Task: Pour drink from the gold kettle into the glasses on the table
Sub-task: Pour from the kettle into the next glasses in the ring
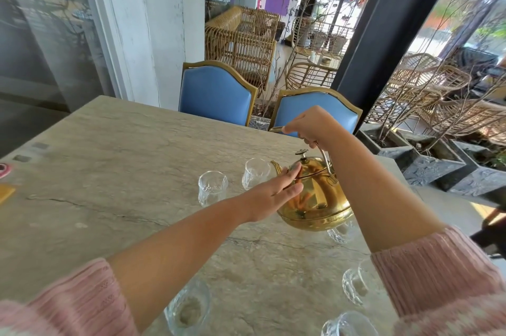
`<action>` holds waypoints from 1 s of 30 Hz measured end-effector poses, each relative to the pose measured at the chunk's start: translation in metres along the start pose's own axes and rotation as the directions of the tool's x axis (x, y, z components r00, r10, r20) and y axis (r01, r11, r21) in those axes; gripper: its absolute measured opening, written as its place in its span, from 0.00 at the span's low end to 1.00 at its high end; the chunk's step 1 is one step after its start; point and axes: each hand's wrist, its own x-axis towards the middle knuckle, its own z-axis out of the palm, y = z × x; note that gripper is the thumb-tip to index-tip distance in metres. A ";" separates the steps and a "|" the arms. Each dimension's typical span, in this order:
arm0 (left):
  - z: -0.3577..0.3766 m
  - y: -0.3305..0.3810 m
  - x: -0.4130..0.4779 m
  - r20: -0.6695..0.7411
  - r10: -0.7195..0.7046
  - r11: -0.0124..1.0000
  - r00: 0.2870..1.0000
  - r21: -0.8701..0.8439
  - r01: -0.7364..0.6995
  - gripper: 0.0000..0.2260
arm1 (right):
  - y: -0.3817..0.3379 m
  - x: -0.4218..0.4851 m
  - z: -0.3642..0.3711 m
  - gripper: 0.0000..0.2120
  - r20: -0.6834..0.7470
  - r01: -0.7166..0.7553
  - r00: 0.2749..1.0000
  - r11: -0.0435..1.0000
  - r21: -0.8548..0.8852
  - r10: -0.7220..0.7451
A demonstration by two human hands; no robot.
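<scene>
Grey stone table (pixel 115 160) held clear ribbed glasses (pixel 213 188). My right hand (pixel 310 125) was wrapped tight around the handle of the shiny round gold kettle (pixel 315 199), which hung over the table. My left hand (pixel 273 193) lay flat, fingers together, on its side. I thought tipping slowly toward the nearest glass was best.

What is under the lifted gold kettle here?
A clear glass shows just below the gold kettle, its upper part covered by the kettle's base. The right hand holds the handle; the left hand rests against the body.
</scene>
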 end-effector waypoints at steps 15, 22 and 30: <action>-0.002 0.006 -0.002 0.004 0.017 0.999 1.000 0.031 -0.017 0.29 | 0.001 0.000 -0.001 0.20 0.009 -0.008 1.000 1.000 0.018 0.008; -0.002 -0.001 0.002 0.017 0.006 0.999 1.000 0.043 -0.007 0.28 | 0.008 -0.003 0.005 0.17 -0.067 0.019 0.998 0.992 0.122 -0.011; 0.001 -0.023 0.012 0.004 0.010 0.991 1.000 0.133 -0.011 0.29 | 0.027 -0.004 0.022 0.10 -0.162 0.095 0.986 0.954 0.286 -0.049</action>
